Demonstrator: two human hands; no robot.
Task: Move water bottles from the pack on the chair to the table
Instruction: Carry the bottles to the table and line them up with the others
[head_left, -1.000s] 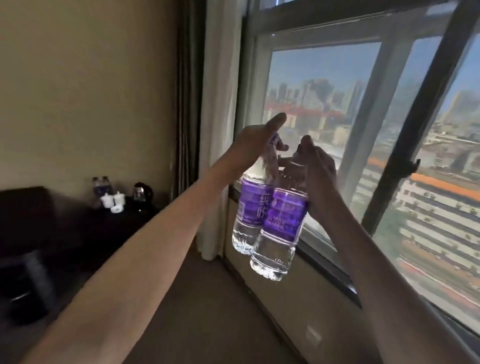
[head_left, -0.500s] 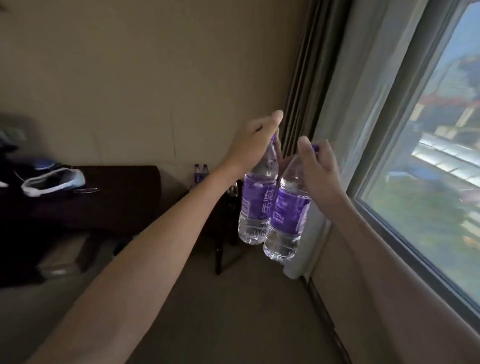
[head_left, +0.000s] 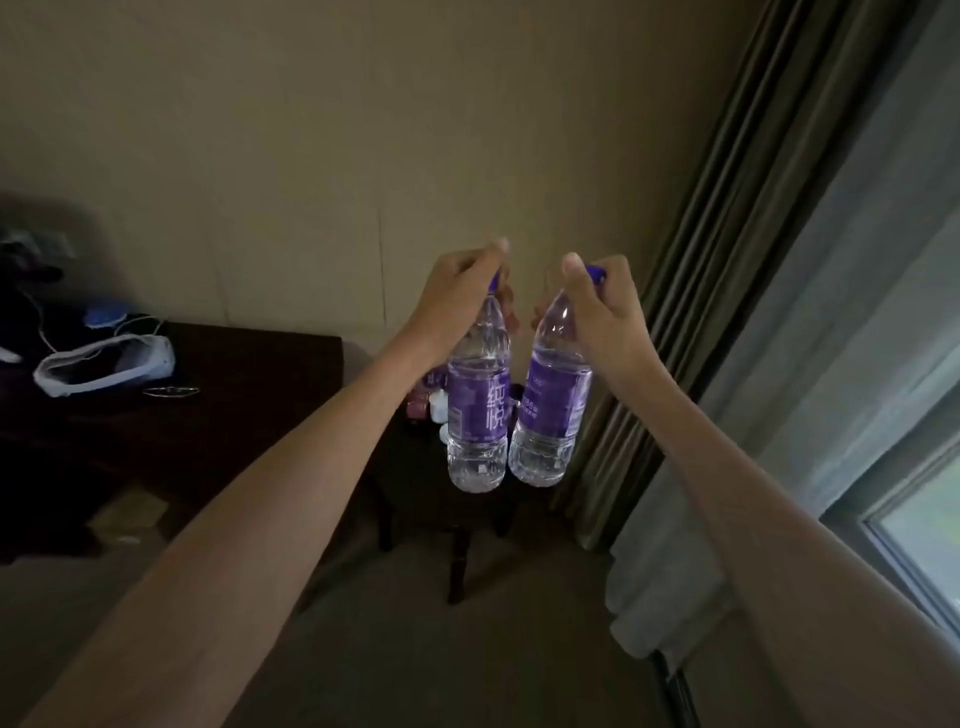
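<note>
Purple-labelled clear plastic water bottles hang in the air, one from each of a person's bare hands, both arms stretched forward at chest height. The left hand (head_left: 457, 296) is closed around the neck and purple cap of the left clear plastic water bottle with a purple label (head_left: 477, 410), which hangs nearly upright. The right hand (head_left: 605, 306) pinches the purple cap and neck of the right clear plastic water bottle with a purple label (head_left: 550, 410), which tilts so that its base swings toward the other bottle. The two bases are just beside each other, almost touching, while the caps are apart. Both bottles look full of water.

Behind and below the bottles stands a small dark wooden bench (head_left: 457, 519) on thin legs, in the corner of the room. Several small items sit on its top, mostly hidden behind the bottles and too dim to identify. To the left is a larger dark wooden desk (head_left: 249, 384) against the beige wall (head_left: 363, 130); a white pouch-like object (head_left: 104, 364) lies near its left end. Grey-green curtains (head_left: 727, 260) hang on the right beside a window (head_left: 924, 530). Brown carpet (head_left: 415, 649) covers the floor.
</note>
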